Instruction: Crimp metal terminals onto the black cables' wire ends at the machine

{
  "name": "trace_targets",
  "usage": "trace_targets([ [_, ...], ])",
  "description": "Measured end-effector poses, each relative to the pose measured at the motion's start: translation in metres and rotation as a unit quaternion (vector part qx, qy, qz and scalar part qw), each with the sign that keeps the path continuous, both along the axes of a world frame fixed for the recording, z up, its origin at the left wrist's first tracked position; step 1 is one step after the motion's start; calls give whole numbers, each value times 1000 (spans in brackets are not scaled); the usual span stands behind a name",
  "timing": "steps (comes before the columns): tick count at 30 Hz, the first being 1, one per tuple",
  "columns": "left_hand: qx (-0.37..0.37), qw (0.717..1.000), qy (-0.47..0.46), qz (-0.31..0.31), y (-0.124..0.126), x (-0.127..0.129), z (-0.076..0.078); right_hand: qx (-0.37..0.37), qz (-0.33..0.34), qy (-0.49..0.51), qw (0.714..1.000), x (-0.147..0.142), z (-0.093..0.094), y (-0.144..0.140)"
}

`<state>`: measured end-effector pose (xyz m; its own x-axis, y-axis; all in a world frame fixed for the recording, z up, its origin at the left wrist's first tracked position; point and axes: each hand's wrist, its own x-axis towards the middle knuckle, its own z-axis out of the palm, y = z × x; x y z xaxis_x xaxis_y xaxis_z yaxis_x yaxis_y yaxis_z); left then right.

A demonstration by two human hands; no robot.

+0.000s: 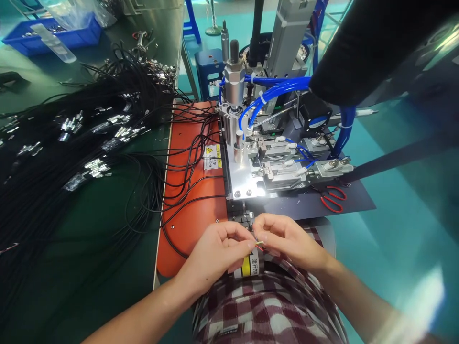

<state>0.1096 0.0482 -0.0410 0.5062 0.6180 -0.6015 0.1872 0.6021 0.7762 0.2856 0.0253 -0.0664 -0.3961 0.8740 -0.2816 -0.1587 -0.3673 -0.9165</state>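
L hand (218, 251) pinching thin wires (259, 243) (yel/red), R hand (289, 236) same, machine (247, 177) beyond

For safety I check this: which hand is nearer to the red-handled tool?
Right. The right hand is below and left of the red-handled tool in the view, not touching it; the left hand is farther left.

Your green bench (103, 212), left side, carries heaps of black cables (32, 200) with silvery connector ends; blue bin (21, 48) sits at its far end; your orange panel (193, 212) has cable runs lying across it plus a warning label (213, 156); dark plate (297, 209) on your right holds red-handled scissors (335, 197); blue stool (208, 59) stands on teal floor (394, 229).
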Motion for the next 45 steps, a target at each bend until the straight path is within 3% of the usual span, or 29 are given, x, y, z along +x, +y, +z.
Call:
trace_targets([
  [4,19,1000,-10,1,-3,0,-1,36,-6,-15,999,-2,2,0],
  [10,44,997,-18,59,-6,2,-3,-12,-114,-45,992,-9,1,-8],
  [21,53,994,-42,83,-8,2,-7,-57,-190,-52,979,-25,6,-14],
  [32,54,993,-34,103,-10,3,-9,-13,-187,-131,974,-32,1,-24],
  [45,43,992,-57,101,-13,5,-9,-42,-227,-55,971,-32,6,-16],
])
